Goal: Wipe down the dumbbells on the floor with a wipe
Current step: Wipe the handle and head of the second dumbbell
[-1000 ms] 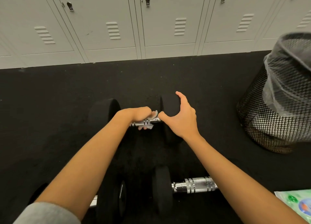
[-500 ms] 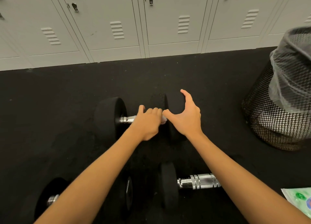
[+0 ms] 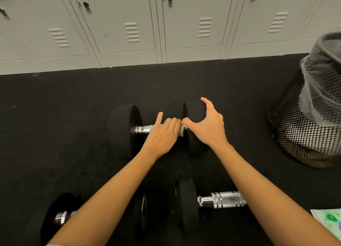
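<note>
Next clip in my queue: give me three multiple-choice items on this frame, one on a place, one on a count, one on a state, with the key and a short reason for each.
1. Where does the mesh bin stand?
A. at the right, on the black floor
B. at the left, against the lockers
C. between the two near dumbbells

2. How many dumbbells are at least partly in view?
A. one
B. three
C. five

3. What is the left hand doing?
A. resting flat on the floor
B. pressing a wipe on the far dumbbell's handle
C. lifting a dumbbell clear of the floor

Key:
1 A, the mesh bin sits at the right edge on the floor.
2 B, the far dumbbell plus two nearer ones.
3 B, the left hand covers the chrome handle with the wipe showing at its fingers; the right hand steadies the end weight.
</note>
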Demonstrator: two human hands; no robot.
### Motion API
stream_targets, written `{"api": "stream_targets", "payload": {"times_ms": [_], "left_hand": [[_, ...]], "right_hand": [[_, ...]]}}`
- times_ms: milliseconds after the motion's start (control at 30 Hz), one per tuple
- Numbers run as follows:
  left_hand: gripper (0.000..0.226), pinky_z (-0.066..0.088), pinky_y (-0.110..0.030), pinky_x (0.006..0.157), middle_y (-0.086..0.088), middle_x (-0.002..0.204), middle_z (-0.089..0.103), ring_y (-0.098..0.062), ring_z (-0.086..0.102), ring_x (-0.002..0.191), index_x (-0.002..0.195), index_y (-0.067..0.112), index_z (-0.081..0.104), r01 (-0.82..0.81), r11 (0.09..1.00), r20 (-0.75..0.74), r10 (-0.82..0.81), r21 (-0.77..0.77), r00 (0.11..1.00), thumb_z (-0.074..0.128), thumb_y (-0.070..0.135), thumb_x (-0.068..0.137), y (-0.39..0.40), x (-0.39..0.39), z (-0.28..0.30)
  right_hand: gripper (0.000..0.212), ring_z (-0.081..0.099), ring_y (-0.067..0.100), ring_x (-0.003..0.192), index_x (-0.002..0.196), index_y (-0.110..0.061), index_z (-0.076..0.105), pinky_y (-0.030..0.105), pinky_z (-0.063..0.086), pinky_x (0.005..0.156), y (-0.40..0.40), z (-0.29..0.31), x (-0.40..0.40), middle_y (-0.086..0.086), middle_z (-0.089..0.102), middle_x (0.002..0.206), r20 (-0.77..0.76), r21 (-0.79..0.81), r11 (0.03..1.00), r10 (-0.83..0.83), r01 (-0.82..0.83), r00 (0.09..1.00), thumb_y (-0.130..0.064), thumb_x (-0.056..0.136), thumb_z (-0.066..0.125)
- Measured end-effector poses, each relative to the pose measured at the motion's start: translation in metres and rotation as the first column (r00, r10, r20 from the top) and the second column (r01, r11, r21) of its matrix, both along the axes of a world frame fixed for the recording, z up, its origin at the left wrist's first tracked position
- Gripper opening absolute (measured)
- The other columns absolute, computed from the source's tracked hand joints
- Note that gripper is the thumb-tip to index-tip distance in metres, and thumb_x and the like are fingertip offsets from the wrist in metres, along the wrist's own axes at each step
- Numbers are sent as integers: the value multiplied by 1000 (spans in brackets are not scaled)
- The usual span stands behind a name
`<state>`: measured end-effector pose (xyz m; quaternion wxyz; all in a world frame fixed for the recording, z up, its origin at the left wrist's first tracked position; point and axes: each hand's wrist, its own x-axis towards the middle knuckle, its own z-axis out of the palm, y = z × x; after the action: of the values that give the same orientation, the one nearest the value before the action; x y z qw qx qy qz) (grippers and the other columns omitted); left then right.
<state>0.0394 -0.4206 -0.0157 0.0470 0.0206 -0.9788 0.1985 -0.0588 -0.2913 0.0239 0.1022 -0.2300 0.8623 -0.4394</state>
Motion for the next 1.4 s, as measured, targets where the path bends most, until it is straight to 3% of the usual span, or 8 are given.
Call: {"api": "stream_targets", "payload": {"times_ms": [300,533,800,967,1100,1167,1267,1400], "left_hand": [[40,10,-51,118,-7,116,57,-23,57,104,130,8,44,-80,996,2,80,42,997,44,18,91,-5,10,3],[35,9,-52,118,-8,107,61,-25,61,97,121,9,50,-136,989,-22,137,53,990,53,17,87,-7,17,0],[31,26,-49,115,-13,104,63,-28,62,99,117,3,54,-269,963,-99,270,22,958,54,17,89,-6,41,3],[44,43,-47,103,-15,110,64,-28,61,105,119,3,58,-177,984,-149,179,32,972,71,11,77,-3,60,11],[46,50,-42,88,-10,108,65,-27,61,103,110,9,63,-66,983,-180,97,173,979,78,11,67,11,78,21],[51,50,-39,84,-5,107,65,-23,62,99,111,12,64,-59,962,-194,113,267,974,79,9,62,24,91,22],[39,48,-30,78,4,103,62,-14,58,92,112,18,61,-69,821,-277,268,566,923,73,9,76,37,107,22],[23,47,-21,75,12,99,59,-7,57,90,111,23,60,42,414,-286,548,909,786,63,15,90,41,125,35]], "right_hand": [[97,39,23,135,150,-23,25,42,40,107,2,0,-1,2,40,150,9,9,1000,21,-21,1000,-44,71,77],[97,37,23,137,150,-24,23,43,39,108,4,2,0,1,37,151,15,30,999,25,-26,1000,-43,72,77],[98,39,24,136,150,-24,23,44,40,107,3,4,6,1,38,151,34,21,1000,-14,13,999,-44,71,77],[98,38,27,134,150,-24,22,47,36,105,5,11,7,2,43,147,-47,201,979,-12,21,999,-57,72,70],[93,20,28,144,149,-22,25,49,22,113,7,14,15,4,30,154,-233,280,959,19,48,972,-58,75,68],[79,21,23,144,143,-23,37,47,22,113,8,15,28,4,32,153,-369,168,986,54,9,928,-48,77,71],[52,39,11,131,126,-23,55,36,36,107,7,18,52,-1,36,146,-394,-80,981,130,-175,910,-27,78,75],[28,60,6,95,110,-20,62,21,53,82,1,24,87,-6,46,127,-350,-243,897,274,-369,896,-16,83,70]]}}
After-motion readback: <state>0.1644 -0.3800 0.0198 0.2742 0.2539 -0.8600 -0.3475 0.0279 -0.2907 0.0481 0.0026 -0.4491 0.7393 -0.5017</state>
